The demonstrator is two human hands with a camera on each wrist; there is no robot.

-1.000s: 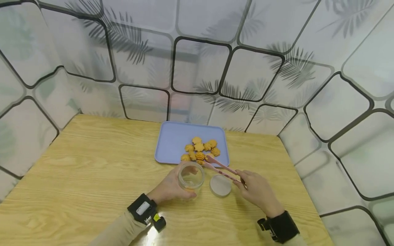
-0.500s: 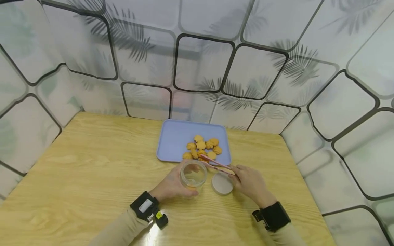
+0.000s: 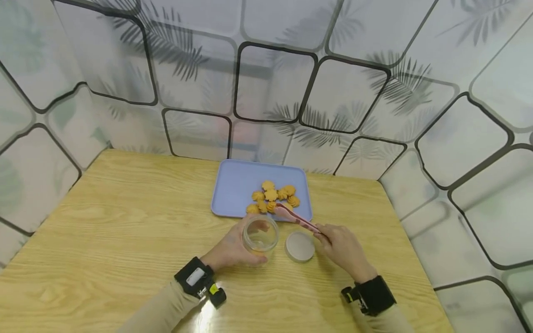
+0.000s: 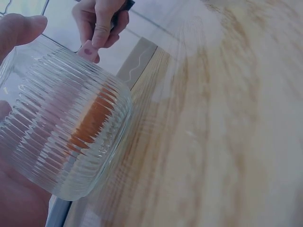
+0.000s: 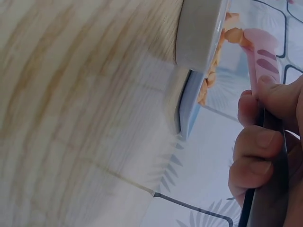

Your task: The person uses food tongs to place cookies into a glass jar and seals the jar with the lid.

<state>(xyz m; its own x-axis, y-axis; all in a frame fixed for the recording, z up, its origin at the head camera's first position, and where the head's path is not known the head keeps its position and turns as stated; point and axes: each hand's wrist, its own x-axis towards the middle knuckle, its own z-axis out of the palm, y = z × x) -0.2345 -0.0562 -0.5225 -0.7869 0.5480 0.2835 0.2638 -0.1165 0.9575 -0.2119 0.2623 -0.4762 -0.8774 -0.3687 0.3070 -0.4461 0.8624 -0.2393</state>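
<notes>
My left hand (image 3: 235,245) grips a clear ribbed glass jar (image 4: 66,109), its mouth facing up toward the head camera. An orange-brown patch like a cookie (image 4: 92,120) shows through the jar's lower wall. In my right hand (image 3: 343,247) are pink tongs (image 3: 297,219), pinched between thumb and fingers with their arms pressed together. The tong tips reach over the near edge of a blue-purple tray (image 3: 233,185), where several golden piped cookies (image 3: 270,195) lie. In the right wrist view, a cookie (image 5: 234,35) appears right at the tong tips.
A round pale lid (image 3: 300,246) lies on the wooden table (image 3: 137,222) between the jar and my right hand. Behind the tray rises a patterned wall covering (image 3: 195,134), which also closes off both sides.
The tongs have gone from spread arms to closed together, their tips over the cookies. My right hand has shifted slightly left. My left hand keeps the jar nearly still.
</notes>
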